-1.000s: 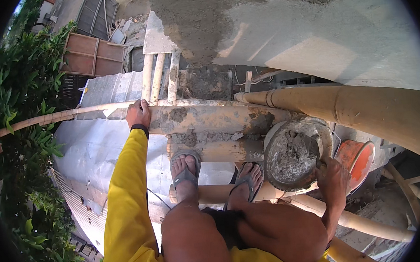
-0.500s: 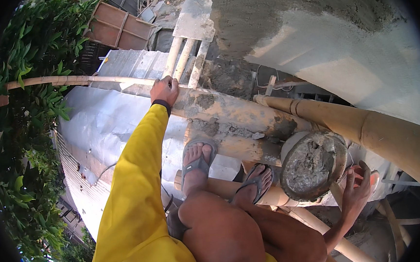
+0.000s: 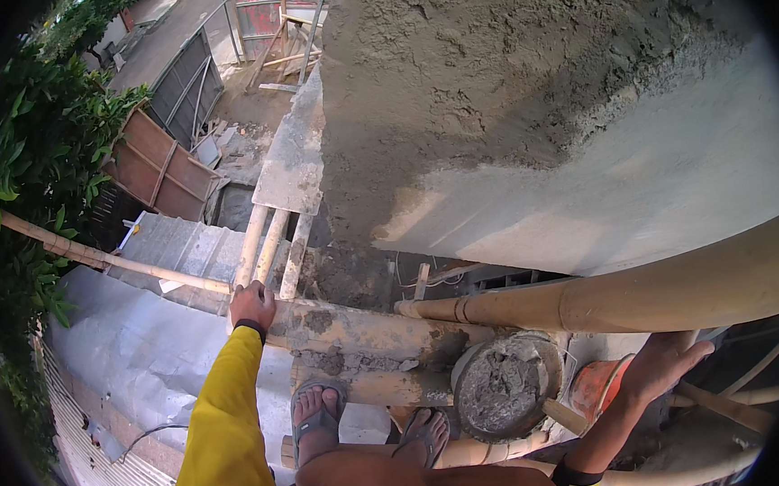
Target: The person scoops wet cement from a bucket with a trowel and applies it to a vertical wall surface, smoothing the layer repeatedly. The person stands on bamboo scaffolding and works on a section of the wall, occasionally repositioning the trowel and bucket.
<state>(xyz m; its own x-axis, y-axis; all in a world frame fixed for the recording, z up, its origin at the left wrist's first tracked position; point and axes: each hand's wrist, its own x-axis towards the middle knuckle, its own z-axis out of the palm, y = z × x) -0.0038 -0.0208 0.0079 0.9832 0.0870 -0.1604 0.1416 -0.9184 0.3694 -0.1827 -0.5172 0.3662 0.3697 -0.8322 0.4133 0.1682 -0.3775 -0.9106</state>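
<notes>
The left hand (image 3: 254, 307) curls around a thin pole (image 3: 157, 273). The right hand (image 3: 659, 370), thumb spread, meets a thick pole (image 3: 682, 288); whether it grips, I cannot tell.

- The person's left arm (image 3: 216, 413) stretches forward, left hand (image 3: 252, 307) curled, palm down.
- The right hand (image 3: 660, 367) reaches out, thumb (image 3: 699, 350) spread, fingertips hidden.
- 2 knees (image 3: 365, 481) bent.

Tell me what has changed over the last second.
The right hand let go of the wooden handle at the mortar bucket and moved right and forward to the thick bamboo pole; contact is unclear. The left hand stays on the thin bamboo pole.
</notes>
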